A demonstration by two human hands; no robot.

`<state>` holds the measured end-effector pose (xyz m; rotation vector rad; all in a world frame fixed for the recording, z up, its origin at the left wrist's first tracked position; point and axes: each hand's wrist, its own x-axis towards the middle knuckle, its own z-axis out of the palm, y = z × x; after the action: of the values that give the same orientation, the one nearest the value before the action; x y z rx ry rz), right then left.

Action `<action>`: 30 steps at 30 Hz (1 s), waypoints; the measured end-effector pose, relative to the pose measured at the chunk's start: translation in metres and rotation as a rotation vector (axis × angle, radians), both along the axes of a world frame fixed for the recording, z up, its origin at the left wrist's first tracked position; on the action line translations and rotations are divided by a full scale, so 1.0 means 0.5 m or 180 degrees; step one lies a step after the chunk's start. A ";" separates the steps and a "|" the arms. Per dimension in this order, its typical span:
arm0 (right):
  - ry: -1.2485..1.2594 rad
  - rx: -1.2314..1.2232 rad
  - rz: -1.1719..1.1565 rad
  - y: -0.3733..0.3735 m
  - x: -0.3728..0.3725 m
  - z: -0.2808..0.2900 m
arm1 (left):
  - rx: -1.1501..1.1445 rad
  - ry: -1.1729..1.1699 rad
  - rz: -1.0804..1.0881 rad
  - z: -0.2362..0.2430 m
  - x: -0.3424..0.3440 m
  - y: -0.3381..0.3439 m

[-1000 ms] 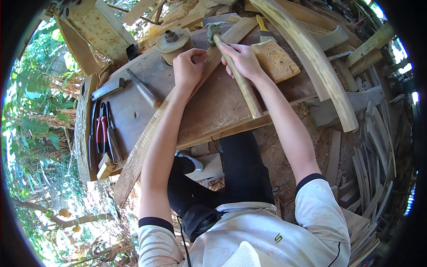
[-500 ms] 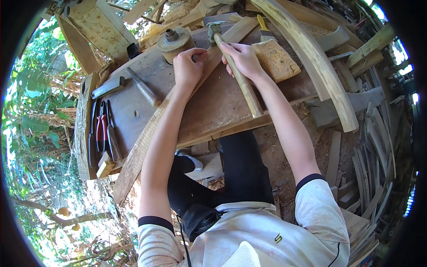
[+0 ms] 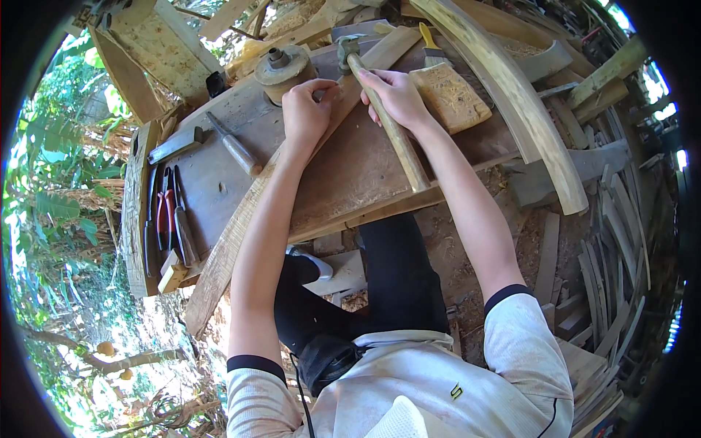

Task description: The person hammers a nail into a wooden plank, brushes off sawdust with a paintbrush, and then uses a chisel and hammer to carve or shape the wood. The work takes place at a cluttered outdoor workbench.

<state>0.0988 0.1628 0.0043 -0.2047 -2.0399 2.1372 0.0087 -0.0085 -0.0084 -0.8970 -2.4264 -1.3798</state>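
My right hand [image 3: 398, 98] grips a hammer [image 3: 404, 150] high on its wooden handle, close to the metal head. The head is over the far part of a long, narrow wooden plank [image 3: 219, 281], which lies slantwise across the workbench [image 3: 336, 179]. My left hand [image 3: 305, 120] is over the same plank, left of the hammer, with thumb and fingers pinched together. What it pinches, if anything, is too small to make out. Just beyond that hand stands a round wooden block [image 3: 283, 73] with a metal bolt on top.
At the bench's left lie a chisel [image 3: 235, 144], a flat metal-edged tool [image 3: 175, 144], red-handled pliers [image 3: 170, 219] and more hand tools. A wood block [image 3: 453, 98] and a yellow-handled brush [image 3: 432, 47] sit right of the hammer. A curved pole [image 3: 526, 109] and stacked offcuts [image 3: 613, 241] border the right side.
The whole view has shifted very slightly. Both hands keep the same pose, with the hammer still in my right hand.
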 end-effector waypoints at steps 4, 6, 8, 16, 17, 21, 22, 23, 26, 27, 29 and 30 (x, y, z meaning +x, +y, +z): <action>-0.0006 0.0007 0.0000 0.001 -0.001 -0.002 | 0.0008 0.0020 -0.0004 0.000 0.000 0.001; -0.0009 0.0024 -0.0024 0.005 0.001 -0.005 | -0.0017 -0.0019 -0.0008 0.001 0.002 0.006; 0.0017 0.0057 -0.0002 0.000 0.001 -0.004 | 0.0119 0.0107 -0.0040 -0.004 -0.004 0.004; 0.0311 -0.0141 -0.0089 -0.031 0.054 0.061 | 0.0124 0.0280 -0.0047 -0.017 -0.013 0.004; 0.0346 -0.0145 -0.0077 -0.037 0.062 0.069 | 0.0100 0.0299 -0.0034 -0.017 -0.015 0.004; -0.0175 0.0134 0.0130 -0.039 0.072 0.076 | 0.0088 0.0361 -0.0048 -0.016 -0.010 0.010; -0.0101 0.0142 0.0141 -0.043 0.074 0.082 | 0.0083 0.0382 -0.0054 -0.016 -0.010 0.008; 0.0041 0.0108 0.0106 -0.048 0.079 0.086 | 0.0077 0.0402 -0.0058 -0.017 -0.011 0.006; 0.0166 0.0092 0.0026 -0.059 0.086 0.090 | 0.0113 0.0387 -0.0066 -0.015 -0.011 0.009; 0.0013 0.0146 0.0033 -0.060 0.080 0.085 | 0.0134 0.0369 -0.0068 -0.015 -0.010 0.010; -0.0021 0.0178 0.0016 -0.061 0.077 0.083 | 0.0096 0.0389 -0.0075 -0.016 -0.011 0.007; 0.0089 0.0154 -0.0004 -0.062 0.080 0.080 | 0.0077 0.0400 -0.0078 -0.017 -0.012 0.006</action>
<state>0.1390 0.1321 0.0444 -0.1683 -2.0729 2.0754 0.0029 -0.0054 -0.0167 -0.9796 -2.3087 -1.3163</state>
